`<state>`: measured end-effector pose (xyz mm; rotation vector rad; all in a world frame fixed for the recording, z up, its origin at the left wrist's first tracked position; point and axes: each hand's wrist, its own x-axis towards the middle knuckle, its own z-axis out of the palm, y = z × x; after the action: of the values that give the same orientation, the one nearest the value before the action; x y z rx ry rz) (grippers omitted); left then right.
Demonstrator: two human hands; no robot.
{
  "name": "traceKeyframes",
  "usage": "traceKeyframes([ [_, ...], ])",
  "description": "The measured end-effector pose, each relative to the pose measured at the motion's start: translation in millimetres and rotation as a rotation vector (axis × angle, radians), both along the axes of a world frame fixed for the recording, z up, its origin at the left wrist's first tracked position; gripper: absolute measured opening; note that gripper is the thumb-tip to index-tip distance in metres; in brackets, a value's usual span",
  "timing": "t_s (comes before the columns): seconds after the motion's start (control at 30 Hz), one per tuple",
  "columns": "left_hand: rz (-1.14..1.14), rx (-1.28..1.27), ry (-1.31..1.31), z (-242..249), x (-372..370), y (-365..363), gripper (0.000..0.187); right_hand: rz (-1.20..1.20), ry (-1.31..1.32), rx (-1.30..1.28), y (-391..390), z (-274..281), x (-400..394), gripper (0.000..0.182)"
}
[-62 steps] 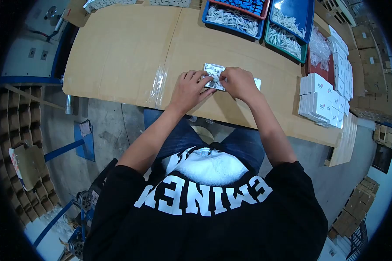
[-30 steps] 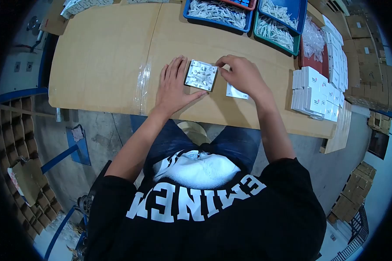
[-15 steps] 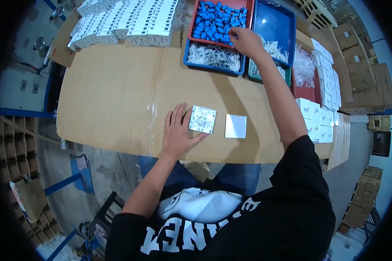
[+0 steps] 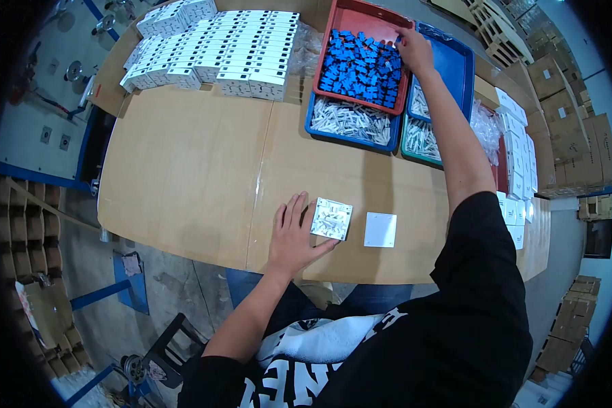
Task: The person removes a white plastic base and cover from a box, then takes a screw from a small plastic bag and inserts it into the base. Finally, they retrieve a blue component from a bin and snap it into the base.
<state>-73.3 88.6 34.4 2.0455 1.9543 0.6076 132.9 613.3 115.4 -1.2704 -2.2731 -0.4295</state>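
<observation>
My left hand [image 4: 294, 239] lies on the cardboard-covered table with its fingers stretched out. Its index finger and thumb touch the left and lower edges of a square white unit [image 4: 331, 219] with its inner side facing up. To the right of that lies a flat white square plate [image 4: 380, 230]. My right hand [image 4: 415, 52] reaches to the upper right of a red tray [image 4: 372, 15] of small blue plastic parts [image 4: 360, 68]. Its fingers are pinched together at the tray's right side; what they hold is too small to make out.
Below the red tray, a blue tray [image 4: 352, 141] holds white slender parts. Another blue tray [image 4: 449, 58] and a green tray [image 4: 418, 158] stand to the right. Stacked white units [image 4: 217, 51] fill the back left, and white boxes [image 4: 517, 149] line the right side.
My right hand has shifted from the blue parts to the red tray's upper right side. My left hand stays by the square unit. The whole view has tilted, so the table sits lower.
</observation>
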Motion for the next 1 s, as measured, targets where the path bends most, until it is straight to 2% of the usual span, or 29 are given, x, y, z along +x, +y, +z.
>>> traceKeyframes([
  [0.03, 0.003, 0.001, -0.004, -1, 0, -1, 0.095, 0.003, -0.004, 0.001, -12, 6, -5, 0.042],
  [0.1, -0.001, -0.014, 0.004, -1, -1, 0, 0.095, 0.295, 0.620, -0.247, -46, 25, -11, 0.048],
  [0.13, 0.008, -0.006, 0.004, -1, -1, 1, 0.095, 0.306, 0.618, -0.241, -67, 36, -13, 0.048],
  [0.2, 0.003, 0.018, -0.034, -1, -1, -2, 0.094, 0.461, 0.894, -0.335, -116, 53, -20, 0.052],
  [0.3, 0.003, 0.034, -0.026, -2, -1, -3, 0.094, 0.614, 0.969, -0.369, -189, 82, -18, 0.048],
  [0.5, 0.008, 0.076, -0.020, -2, 4, -6, 0.092, 0.678, 1.103, -0.467, -284, 118, -3, 0.048],
  [0.57, -0.001, 0.100, -0.023, -1, 5, -7, 0.091, 0.678, 1.262, -0.619, -313, 127, -3, 0.047],
  [0.63, 0.003, 0.118, 0.002, -3, 6, -8, 0.092, 0.663, 1.536, -0.822, -342, 134, -3, 0.045],
  [0.67, 0.003, 0.129, -0.004, -5, 7, -9, 0.093, 0.674, 1.575, -0.948, -350, 129, 5, 0.044],
  [0.7, -0.006, 0.134, -0.007, -5, 7, -9, 0.093, 0.670, 1.575, -0.938, -361, 127, 8, 0.044],
  [0.77, 0.011, 0.099, -0.001, -5, 8, -10, 0.093, 0.702, 1.884, -1.167, -382, 124, 10, 0.043],
  [0.9, 0.005, 0.117, 0.014, -7, 9, -11, 0.095, 0.722, 2.003, -1.295, -409, 113, 20, 0.039],
  [1.0, 0.000, 0.115, 0.017, -7, 9, -12, 0.097, 0.669, 1.999, -1.330, -420, 110, 27, 0.039],
])
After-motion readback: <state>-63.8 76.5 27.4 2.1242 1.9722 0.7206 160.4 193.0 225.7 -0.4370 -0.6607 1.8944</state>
